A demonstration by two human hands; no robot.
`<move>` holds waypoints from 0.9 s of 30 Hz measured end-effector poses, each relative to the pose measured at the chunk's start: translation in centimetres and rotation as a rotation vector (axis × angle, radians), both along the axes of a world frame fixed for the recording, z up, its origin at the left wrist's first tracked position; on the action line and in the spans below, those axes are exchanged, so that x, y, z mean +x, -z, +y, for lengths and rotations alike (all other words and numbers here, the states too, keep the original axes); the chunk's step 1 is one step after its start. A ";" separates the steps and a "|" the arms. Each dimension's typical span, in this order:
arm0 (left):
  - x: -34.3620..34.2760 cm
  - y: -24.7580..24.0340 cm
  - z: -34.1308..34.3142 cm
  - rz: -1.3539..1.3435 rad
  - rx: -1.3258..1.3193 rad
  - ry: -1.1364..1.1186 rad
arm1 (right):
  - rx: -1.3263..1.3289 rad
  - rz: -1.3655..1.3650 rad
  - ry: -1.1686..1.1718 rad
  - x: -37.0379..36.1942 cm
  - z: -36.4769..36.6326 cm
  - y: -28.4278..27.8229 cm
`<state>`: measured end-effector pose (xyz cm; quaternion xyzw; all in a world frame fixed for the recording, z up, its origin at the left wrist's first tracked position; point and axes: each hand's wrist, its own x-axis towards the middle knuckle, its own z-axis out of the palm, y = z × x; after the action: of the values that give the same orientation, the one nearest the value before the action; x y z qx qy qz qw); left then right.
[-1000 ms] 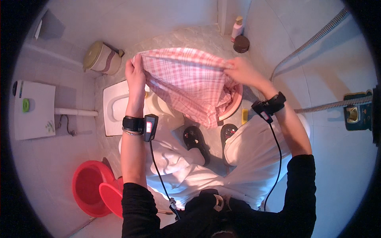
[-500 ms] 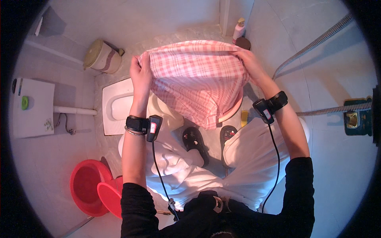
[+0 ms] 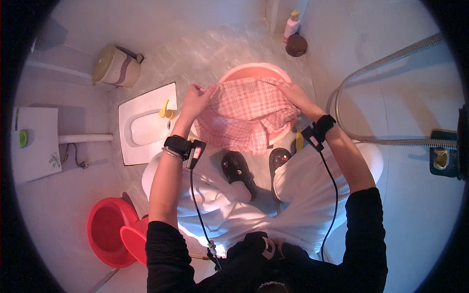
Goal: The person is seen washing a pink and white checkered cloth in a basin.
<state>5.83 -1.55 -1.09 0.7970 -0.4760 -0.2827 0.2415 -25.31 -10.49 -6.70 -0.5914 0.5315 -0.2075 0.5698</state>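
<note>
A pink-and-white checked cloth (image 3: 249,105), perhaps a garment, hangs between my two hands over a pink basin (image 3: 259,69) on the floor. My left hand (image 3: 197,100) is closed on its upper left edge, fingertips pinched together. At the upper right edge, my right hand (image 3: 297,97) grips the fabric the same way. The cloth sags in folds and hides most of the basin's inside; its lower part spills over the near rim. Just right of the basin lies a yellow object (image 3: 299,140), partly hidden by my right wrist.
A squat toilet (image 3: 144,128) is left of the basin, beside a yellow pump top (image 3: 167,110). Red basins (image 3: 110,233) stand lower left. A lidded bin (image 3: 117,66) and a pump bottle (image 3: 291,27) stand farther back. A metal hose (image 3: 342,105) loops at right.
Both hands have come lower and nearer to me, bringing the cloth down toward the basin. The basin's far rim and the yellow pump top have come into sight.
</note>
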 end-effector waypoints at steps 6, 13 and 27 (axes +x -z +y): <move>-0.4 1.2 -0.5 -0.185 -0.105 0.174 | -0.123 0.097 -0.019 -0.8 -1.4 2.5; -1.5 2.0 0.1 -0.323 -0.013 0.075 | -0.244 0.341 -0.125 -1.4 -0.4 2.7; -1.3 -3.6 -0.3 0.218 -0.476 0.220 | -0.305 -0.259 -0.025 3.1 0.5 -17.5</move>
<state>4.54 -1.89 2.50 0.6261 -0.5839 -0.2716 0.4395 -22.21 -10.00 10.77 -0.6458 0.4086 -0.3529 0.5398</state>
